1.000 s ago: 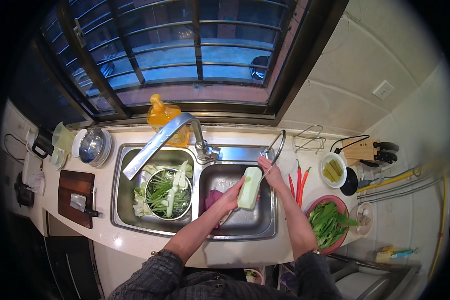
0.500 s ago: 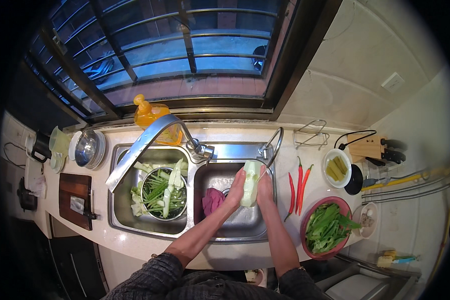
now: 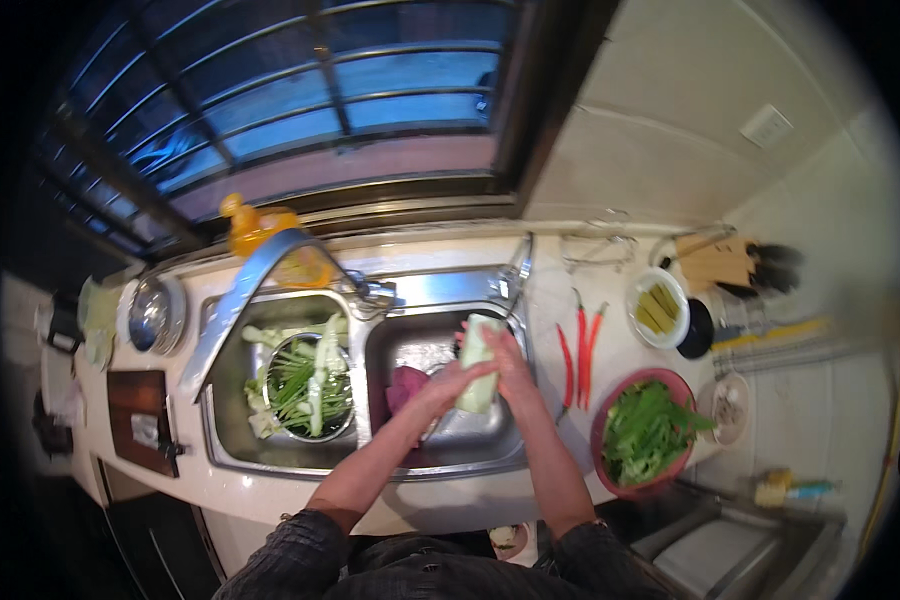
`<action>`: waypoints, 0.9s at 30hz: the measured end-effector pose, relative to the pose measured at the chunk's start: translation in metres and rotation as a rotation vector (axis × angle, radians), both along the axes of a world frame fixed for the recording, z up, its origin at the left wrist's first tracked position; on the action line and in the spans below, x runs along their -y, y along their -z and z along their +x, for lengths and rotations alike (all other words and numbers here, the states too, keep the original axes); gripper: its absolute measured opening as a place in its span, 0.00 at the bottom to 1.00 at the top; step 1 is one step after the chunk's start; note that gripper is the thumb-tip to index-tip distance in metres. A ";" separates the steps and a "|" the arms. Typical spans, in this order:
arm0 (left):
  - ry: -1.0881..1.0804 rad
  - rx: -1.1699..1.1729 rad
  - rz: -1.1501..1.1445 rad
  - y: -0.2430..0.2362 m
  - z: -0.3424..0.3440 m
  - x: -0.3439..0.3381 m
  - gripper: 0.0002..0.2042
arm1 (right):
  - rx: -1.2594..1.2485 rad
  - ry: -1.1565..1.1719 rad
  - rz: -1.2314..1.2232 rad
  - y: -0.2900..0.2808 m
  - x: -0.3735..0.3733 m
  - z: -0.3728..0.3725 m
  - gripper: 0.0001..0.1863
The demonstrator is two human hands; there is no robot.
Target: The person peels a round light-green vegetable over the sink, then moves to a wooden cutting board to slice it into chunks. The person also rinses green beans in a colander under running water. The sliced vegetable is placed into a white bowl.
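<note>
Over the right sink basin [image 3: 440,454] my left hand [image 3: 453,383] and my right hand [image 3: 508,360] both grip a peeled, pale-green oblong vegetable [image 3: 477,398], held upright below a thin curved tap [image 3: 522,262]. Some of the fingers are hidden behind it. A purple cloth-like item [image 3: 407,387] lies in the basin to the left of my hands. The left basin [image 3: 232,425] holds a steel bowl of green stems [image 3: 300,385] with pale strips lying over and around it. A large square faucet [image 3: 260,262] arches over that basin.
Red chillies [image 3: 582,360], a bowl of green pieces [image 3: 656,308], a red basin of leafy greens [image 3: 640,445] and a knife block [image 3: 715,260] stand right. An orange soap bottle [image 3: 295,265] is behind the sink; a wooden board with cleaver [image 3: 130,425] and stacked bowls [image 3: 155,312] are left.
The view has shifted and blurred. Both hands still hold the pale vegetable, and my left hand's grip has moved across it, while the right hand's fingers have come lower than a second ago.
</note>
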State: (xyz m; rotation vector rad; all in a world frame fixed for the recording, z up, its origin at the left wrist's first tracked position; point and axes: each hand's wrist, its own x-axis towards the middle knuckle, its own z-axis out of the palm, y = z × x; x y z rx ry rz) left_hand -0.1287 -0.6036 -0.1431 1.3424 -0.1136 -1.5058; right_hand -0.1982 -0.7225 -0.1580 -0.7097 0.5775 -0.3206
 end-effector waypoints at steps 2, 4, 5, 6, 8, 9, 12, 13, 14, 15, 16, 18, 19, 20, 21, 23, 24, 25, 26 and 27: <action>0.124 0.196 -0.022 0.001 0.005 0.002 0.31 | -0.153 0.009 -0.247 -0.005 0.005 0.003 0.27; 0.162 0.399 -0.143 0.000 0.007 0.006 0.31 | -0.251 0.033 -0.287 -0.011 0.011 0.008 0.24; 0.154 0.477 -0.180 0.000 0.007 0.010 0.31 | -0.220 -0.011 -0.277 -0.013 0.017 0.010 0.23; 0.112 0.395 -0.232 -0.002 0.008 0.011 0.30 | -0.187 -0.012 -0.216 -0.015 0.025 0.012 0.22; 0.098 0.253 -0.207 -0.002 0.011 0.018 0.28 | -0.076 -0.024 -0.088 -0.015 0.031 0.013 0.20; 0.091 0.205 -0.167 -0.002 0.015 0.021 0.27 | -0.047 0.023 -0.125 -0.013 0.030 0.011 0.20; -0.139 -0.123 -0.130 0.008 0.010 0.032 0.23 | -0.259 0.173 -0.776 -0.003 0.010 0.004 0.27; -0.272 -0.154 -0.215 0.014 0.004 0.039 0.21 | -0.374 0.178 -0.847 0.000 0.000 0.001 0.27; -0.294 -0.171 -0.105 0.021 0.004 0.047 0.19 | -0.492 0.182 -0.917 0.002 -0.010 -0.003 0.28; -0.415 -0.188 -0.145 0.028 0.000 0.054 0.18 | -0.593 0.204 -0.995 0.002 -0.019 -0.008 0.29; -0.459 -0.307 -0.199 0.035 0.001 0.058 0.17 | -0.597 0.183 -1.109 0.001 -0.026 -0.013 0.28; -0.559 -0.480 -0.284 0.046 0.004 0.063 0.15 | -0.594 0.148 -1.304 -0.006 -0.031 -0.020 0.28; -0.533 -0.489 -0.290 0.049 0.006 0.061 0.14 | -0.512 0.108 -1.257 -0.011 -0.025 -0.025 0.27; -0.520 -0.489 -0.277 0.051 0.008 0.059 0.14 | -0.467 0.034 -1.157 -0.017 -0.016 -0.031 0.26; -0.512 -0.488 -0.217 0.050 0.009 0.054 0.14 | -0.422 -0.039 -1.057 -0.021 -0.006 -0.036 0.25; -0.408 -0.329 -0.114 0.044 0.012 0.040 0.18 | -0.446 0.073 -1.276 -0.019 0.017 -0.019 0.20; -0.339 -0.226 -0.072 0.039 0.012 0.032 0.20 | -0.457 0.068 -1.424 -0.015 0.031 -0.008 0.19; -0.266 -0.116 0.011 0.034 0.011 0.024 0.23 | -0.465 0.065 -1.569 -0.009 0.043 0.002 0.18; -0.201 -0.068 0.010 0.028 0.012 0.016 0.26 | -0.454 0.026 -1.737 0.000 0.053 0.015 0.18; -0.129 0.069 0.042 0.023 0.012 0.006 0.28 | -0.425 0.011 -1.924 0.010 0.062 0.026 0.18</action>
